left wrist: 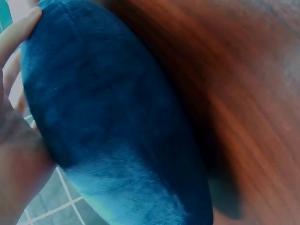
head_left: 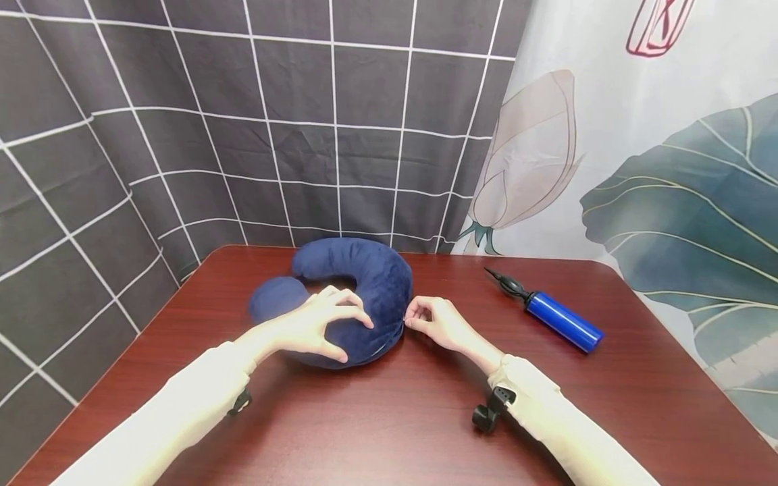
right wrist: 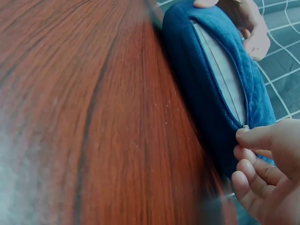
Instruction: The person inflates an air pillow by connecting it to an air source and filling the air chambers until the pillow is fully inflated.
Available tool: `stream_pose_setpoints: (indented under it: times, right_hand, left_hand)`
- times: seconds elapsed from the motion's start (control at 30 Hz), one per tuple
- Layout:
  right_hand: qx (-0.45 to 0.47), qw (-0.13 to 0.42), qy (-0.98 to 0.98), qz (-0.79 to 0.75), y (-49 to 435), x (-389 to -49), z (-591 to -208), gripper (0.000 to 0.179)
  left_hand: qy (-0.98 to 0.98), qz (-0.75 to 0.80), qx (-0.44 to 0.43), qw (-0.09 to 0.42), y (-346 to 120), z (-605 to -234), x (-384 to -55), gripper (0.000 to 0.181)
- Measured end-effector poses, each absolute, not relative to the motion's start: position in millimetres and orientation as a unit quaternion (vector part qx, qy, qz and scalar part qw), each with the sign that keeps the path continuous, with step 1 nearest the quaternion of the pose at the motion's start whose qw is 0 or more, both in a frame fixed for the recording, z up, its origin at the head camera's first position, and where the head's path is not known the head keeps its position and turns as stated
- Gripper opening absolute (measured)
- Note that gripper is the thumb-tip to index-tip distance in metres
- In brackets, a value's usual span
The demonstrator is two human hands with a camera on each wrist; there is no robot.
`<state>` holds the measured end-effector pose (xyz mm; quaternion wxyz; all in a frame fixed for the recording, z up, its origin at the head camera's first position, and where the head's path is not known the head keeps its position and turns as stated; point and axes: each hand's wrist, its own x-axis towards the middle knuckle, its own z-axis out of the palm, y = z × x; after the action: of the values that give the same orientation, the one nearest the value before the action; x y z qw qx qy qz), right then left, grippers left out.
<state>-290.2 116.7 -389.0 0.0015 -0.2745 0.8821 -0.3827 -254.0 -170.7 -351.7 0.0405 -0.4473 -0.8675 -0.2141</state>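
Note:
A dark blue plush neck pillow [head_left: 385, 280] lies on the table, its curve toward the right. My left hand [head_left: 322, 320] holds its near part, fingers bent over the top and thumb at the near side. At the pillow's right edge my right hand [head_left: 440, 324] pinches a small zipper pull [right wrist: 245, 126] between thumb and forefinger. The right wrist view shows the zipper [right wrist: 240, 82] parted above that pull, with whitish inner material [right wrist: 218, 65] in the gap. Blue plush [left wrist: 108, 93] fills much of the left wrist view, where part of the left hand is hidden behind it.
A blue hand pump [head_left: 562, 320] with a black nozzle lies at the right of the reddish-brown table [head_left: 365, 432]. Behind the table hang a dark grid-patterned curtain [head_left: 371, 81] and a pale flower-patterned curtain [head_left: 541, 202].

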Motion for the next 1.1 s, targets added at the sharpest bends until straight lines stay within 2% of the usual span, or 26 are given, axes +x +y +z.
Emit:
stream_pose_setpoints:
  times: [0.23, 0.8, 1.1]
  right_hand:
    - [-0.285, -0.011, 0.882, -0.375, 116.3, -285.3, -388.8, 0.01]
    - [-0.357, 0.005, 0.858, -0.369, 98.6, -254.1, -387.5, 0.008]
    - [-0.349, 0.002, 0.858, -0.377, 103.3, -259.9, -387.7, 0.008]
  left_hand:
    - [-0.866, -0.227, -0.442, 0.062, -171.5, -360.4, -255.8, 0.054]
    - [-0.868, -0.242, -0.429, 0.063, -169.4, -362.3, -254.1, 0.051]
    - [-0.887, -0.247, -0.384, 0.077, -157.7, -360.7, -248.5, 0.05]
